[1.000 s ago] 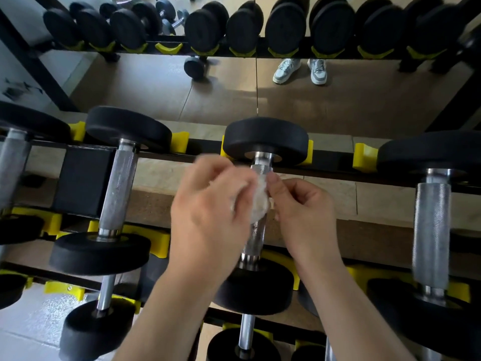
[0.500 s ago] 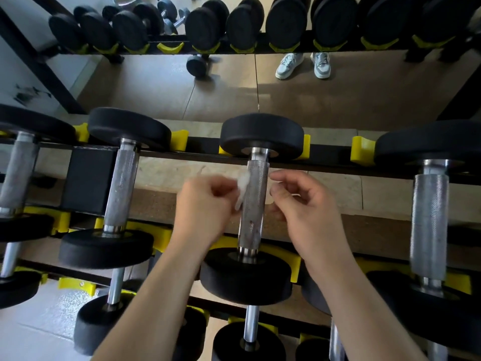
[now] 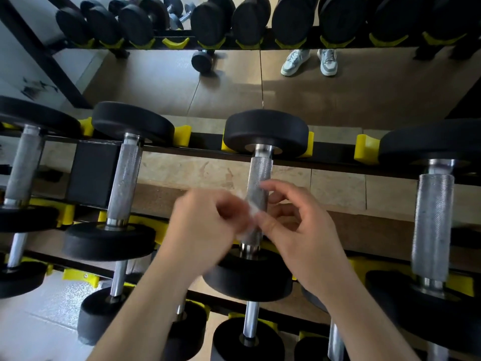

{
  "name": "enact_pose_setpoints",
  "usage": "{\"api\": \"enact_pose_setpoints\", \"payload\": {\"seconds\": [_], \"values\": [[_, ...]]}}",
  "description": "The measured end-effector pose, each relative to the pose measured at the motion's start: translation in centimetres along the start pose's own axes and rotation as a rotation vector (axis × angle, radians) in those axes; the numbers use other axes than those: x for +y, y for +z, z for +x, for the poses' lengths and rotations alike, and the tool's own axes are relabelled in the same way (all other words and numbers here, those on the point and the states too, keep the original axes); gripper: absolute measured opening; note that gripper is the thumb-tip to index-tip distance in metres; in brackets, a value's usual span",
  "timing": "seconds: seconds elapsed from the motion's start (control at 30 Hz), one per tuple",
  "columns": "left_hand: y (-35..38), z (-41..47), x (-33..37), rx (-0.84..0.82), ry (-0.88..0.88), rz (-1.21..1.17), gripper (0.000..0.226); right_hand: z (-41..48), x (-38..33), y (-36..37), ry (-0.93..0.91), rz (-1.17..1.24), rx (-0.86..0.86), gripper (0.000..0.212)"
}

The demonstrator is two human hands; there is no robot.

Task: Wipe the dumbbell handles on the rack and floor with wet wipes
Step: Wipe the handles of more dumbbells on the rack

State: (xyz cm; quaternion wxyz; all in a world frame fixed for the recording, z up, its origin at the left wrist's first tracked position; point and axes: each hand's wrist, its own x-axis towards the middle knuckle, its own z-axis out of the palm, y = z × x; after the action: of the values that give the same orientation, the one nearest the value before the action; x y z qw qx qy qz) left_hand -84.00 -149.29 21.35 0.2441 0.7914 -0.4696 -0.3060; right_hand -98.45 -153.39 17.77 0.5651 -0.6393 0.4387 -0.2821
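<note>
Wrapping a crumpled white wet wipe [image 3: 249, 213] around the knurled silver steel handle [image 3: 260, 175] of a black-headed dumbbell [image 3: 265, 128] lying on the black-and-yellow rack [image 3: 197, 149], the left hand [image 3: 205, 227] and right hand [image 3: 302, 230] are each pinching an end. Keeping it taut and working the whole grip is looking wisest.

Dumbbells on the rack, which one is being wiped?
The middle dumbbell: the left hand and right hand hold a wet wipe at its handle. No hands touch the neighbouring handles.
</note>
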Motion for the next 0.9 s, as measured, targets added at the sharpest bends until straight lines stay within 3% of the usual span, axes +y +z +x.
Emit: {"api": "enact_pose_setpoints", "payload": {"seconds": [0.07, 0.13, 0.27, 0.4, 0.57, 0.63, 0.73, 0.9], "values": [[0.5, -1.6, 0.3, -0.024, 0.042, 0.121, 0.015, -0.5, 0.0, -0.1, -0.014, -0.102, -0.043, 0.038], [1.4, -1.8, 0.8, 0.102, 0.063, 0.066, 0.018, -0.7, -0.1, -0.1, -0.001, -0.129, -0.050, 0.032], [1.6, -1.2, 0.4, 0.161, 0.081, -0.093, 0.029, -0.3, 0.0, -0.2, 0.143, 0.147, 0.007, 0.031], [1.1, -2.1, -1.2, 0.095, -0.053, -0.153, 0.033, -0.7, 0.0, -0.1, 0.142, 0.128, 0.048, 0.027], [1.3, -2.1, -0.4, 0.238, -0.046, -0.037, 0.023, -1.9, 0.5, 0.1, 0.293, 0.498, 0.303, 0.018], [1.3, -2.1, 0.1, 0.205, -0.033, 0.069, 0.024, -2.2, 1.3, 0.4, 0.273, 0.313, 0.381, 0.018], [0.9, -2.3, 0.6, 0.158, -0.026, 0.097, 0.020, -2.5, 1.3, 0.6, 0.094, -0.045, 0.400, 0.017], [1.1, -2.2, 0.3, 0.152, -0.020, 0.246, 0.018, -1.6, 0.4, 1.8, 0.039, -0.179, 0.177, 0.016]]}}
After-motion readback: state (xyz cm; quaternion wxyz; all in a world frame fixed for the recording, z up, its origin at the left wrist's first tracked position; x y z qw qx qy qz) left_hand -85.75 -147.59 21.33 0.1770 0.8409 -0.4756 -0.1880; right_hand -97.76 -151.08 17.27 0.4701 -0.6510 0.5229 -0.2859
